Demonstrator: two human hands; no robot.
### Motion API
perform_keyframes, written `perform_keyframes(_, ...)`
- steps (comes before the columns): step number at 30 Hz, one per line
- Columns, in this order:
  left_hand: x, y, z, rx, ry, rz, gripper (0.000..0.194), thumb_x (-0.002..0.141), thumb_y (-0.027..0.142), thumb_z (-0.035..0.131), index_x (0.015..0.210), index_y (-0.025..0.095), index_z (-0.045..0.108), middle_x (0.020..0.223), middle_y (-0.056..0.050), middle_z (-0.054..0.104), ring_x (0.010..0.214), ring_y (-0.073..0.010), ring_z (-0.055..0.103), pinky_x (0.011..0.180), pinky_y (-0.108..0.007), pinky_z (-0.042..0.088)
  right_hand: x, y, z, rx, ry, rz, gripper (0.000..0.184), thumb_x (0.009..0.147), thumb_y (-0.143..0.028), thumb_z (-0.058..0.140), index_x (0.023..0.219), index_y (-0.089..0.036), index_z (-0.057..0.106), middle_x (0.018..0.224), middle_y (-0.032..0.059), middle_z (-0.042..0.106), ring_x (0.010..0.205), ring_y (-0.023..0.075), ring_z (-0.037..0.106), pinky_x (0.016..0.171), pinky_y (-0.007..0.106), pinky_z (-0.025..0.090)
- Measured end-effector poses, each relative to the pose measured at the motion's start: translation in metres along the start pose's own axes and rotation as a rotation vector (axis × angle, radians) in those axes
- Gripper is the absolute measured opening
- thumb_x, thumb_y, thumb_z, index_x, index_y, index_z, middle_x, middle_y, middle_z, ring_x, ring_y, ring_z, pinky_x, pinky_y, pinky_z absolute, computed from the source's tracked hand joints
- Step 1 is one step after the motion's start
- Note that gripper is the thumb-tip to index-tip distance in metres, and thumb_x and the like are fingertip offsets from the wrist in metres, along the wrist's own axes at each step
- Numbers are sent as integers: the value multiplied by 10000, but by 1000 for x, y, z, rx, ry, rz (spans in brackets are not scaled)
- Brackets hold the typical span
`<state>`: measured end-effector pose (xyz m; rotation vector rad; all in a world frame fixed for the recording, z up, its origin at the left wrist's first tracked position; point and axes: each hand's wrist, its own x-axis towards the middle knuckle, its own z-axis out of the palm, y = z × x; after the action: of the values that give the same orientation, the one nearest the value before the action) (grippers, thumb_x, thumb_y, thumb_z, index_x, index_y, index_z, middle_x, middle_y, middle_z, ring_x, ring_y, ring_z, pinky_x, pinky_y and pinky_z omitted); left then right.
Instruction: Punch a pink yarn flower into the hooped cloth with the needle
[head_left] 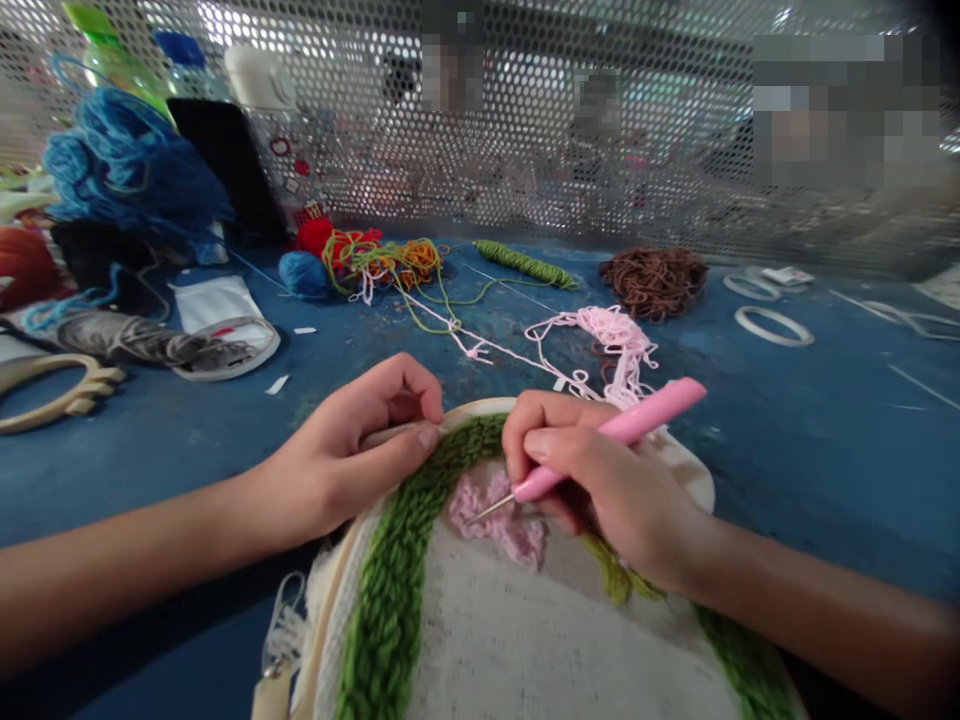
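A scuffed blue worktable (825,480) carries brown yarn (652,284), loose pink yarn (600,345) and a wooden hoop frame (52,393).

Both of my bare forearms run in from the lower corners of the view, the left forearm (112,560) and the right forearm (825,630) angling toward the middle. My left hand (352,450) sits palm down and curled, with the left fingers (401,385) bent over and the left thumb (420,435) lying across beneath them. My right hand (592,480) is closed in a pen-like grip, wrist bent. The right fingers (536,445) bunch tightly, and I think the thumb is tucked behind them, though the view there is poor.
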<state>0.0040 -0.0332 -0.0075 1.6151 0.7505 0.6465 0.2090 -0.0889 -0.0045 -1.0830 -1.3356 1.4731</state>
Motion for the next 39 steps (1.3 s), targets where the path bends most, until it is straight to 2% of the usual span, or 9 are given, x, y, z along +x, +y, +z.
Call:
perform_keyframes(6,1,-2,-1,23,-12,12,96,902,302,506,887,216,466,696,51,481,590,-99,413,514,-212,314,-3,-6,12,-533,-200,-156,99,833,-189,511,759,-186,578,660,-25,572,591,88,496,549,213,375)
perform_keyframes(12,1,-2,-1,-26,-23,-7,100,910,295,506,888,212,456,726,50,491,606,-90,394,526,-202,305,1,1,-1,23,22,4,220,857,-210,433,674,-178,552,472,-62,447,386,50,341,372,171,250)
perform_keyframes(15,1,-2,-1,-36,-25,-2,83,913,276,503,890,212,456,740,49,497,625,-88,403,535,-193,313,1,3,-4,42,58,-13,229,849,-189,429,659,-174,556,463,-66,433,382,43,322,365,163,233)
perform_keyframes(22,1,-1,-1,-9,-28,-11,105,918,312,504,902,217,462,707,57,484,597,-86,409,523,-192,325,-4,-8,8,-525,-233,-98,107,846,-187,508,776,-186,588,688,-27,590,611,81,504,574,205,392)
perform_keyframes(24,1,-1,-1,-12,-19,-14,103,917,308,506,899,215,465,712,57,488,601,-84,412,522,-187,325,-3,-7,7,-419,-234,-50,115,843,-193,502,763,-182,584,647,-33,570,559,73,480,519,196,371)
perform_keyframes(27,1,-1,0,-21,-9,-19,95,911,291,512,889,209,468,728,54,508,615,-81,416,531,-179,323,0,-1,0,-47,-47,12,198,847,-212,452,679,-171,547,525,-53,491,415,48,376,385,177,261)
perform_keyframes(30,2,-1,0,-29,-3,-22,79,908,272,510,887,208,470,736,52,516,623,-80,424,537,-175,324,2,1,-5,50,82,-33,239,854,-213,421,648,-170,536,468,-66,435,376,42,318,367,179,228)
perform_keyframes(36,1,1,1,-10,-4,-46,80,908,284,497,889,213,466,719,44,511,613,-98,447,537,-197,349,-2,-14,4,-519,-213,-83,132,875,-195,468,759,-184,531,651,-34,526,574,81,463,532,210,367)
perform_keyframes(39,1,2,2,5,11,-37,95,904,299,506,882,214,471,716,40,509,608,-104,435,526,-202,339,-3,-14,7,-640,-259,-148,102,865,-185,479,815,-188,567,702,-26,557,624,91,490,601,235,382)
